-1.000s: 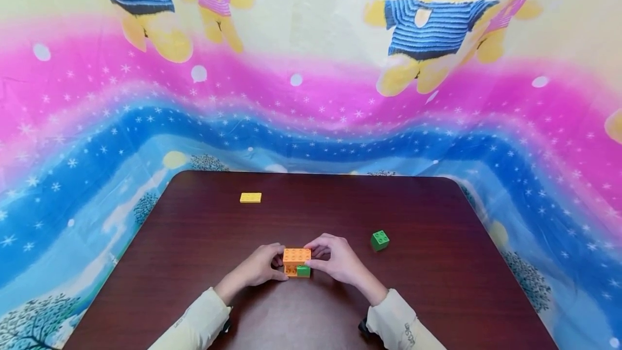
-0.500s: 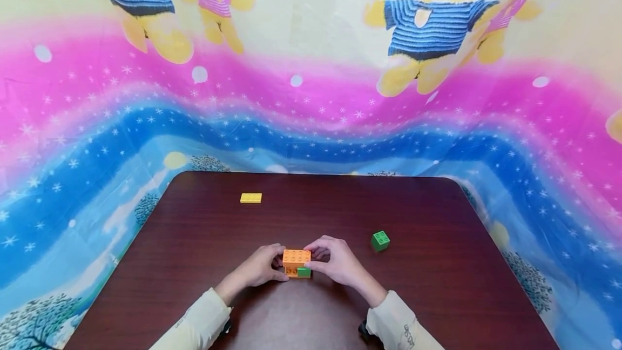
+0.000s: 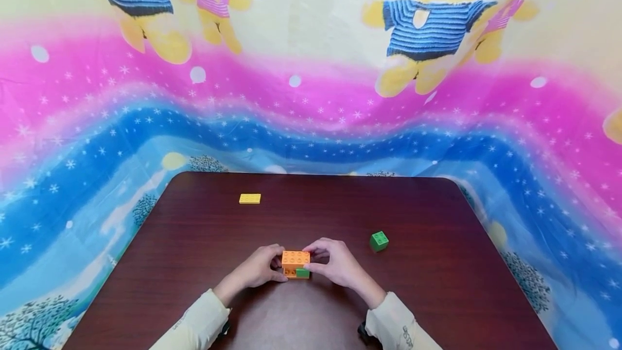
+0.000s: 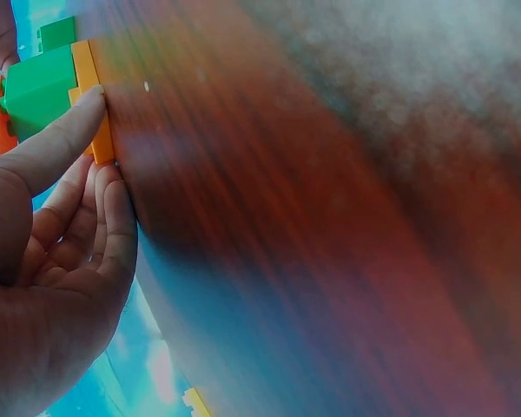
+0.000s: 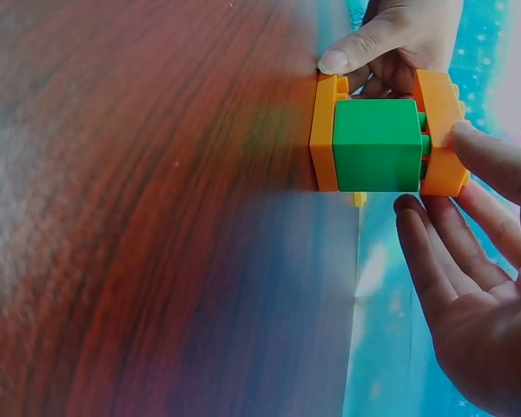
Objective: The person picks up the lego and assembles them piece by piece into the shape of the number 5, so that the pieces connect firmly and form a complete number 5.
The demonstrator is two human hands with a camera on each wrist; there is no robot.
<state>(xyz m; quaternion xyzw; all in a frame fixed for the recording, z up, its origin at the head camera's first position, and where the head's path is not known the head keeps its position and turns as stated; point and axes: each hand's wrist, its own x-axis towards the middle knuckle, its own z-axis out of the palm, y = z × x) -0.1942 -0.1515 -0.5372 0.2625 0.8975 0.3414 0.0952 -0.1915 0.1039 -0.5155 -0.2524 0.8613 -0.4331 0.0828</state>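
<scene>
At the near middle of the table, a green toy block (image 5: 378,143) stands on one end of an orange plate (image 5: 324,135) that lies flat on the tabletop. My left hand (image 3: 257,268) pinches that lower plate's other end between thumb and fingers. Above the green block, my right hand (image 3: 336,262) pinches an orange studded building brick (image 3: 295,257) with thumb and fingers. A narrow gap with the green block's studs shows under the orange brick in the right wrist view. Whether any studs are engaged cannot be told.
A loose green block (image 3: 379,241) sits to the right of my right hand. Farther back on the left lies a thin yellow plate (image 3: 250,199). The dark brown table (image 3: 340,199) ends at a patterned cloth (image 3: 311,96) behind it.
The upper orange brick has come down slightly, narrowing the opening beneath it in the head view. Both hands keep their holds almost in place.
</scene>
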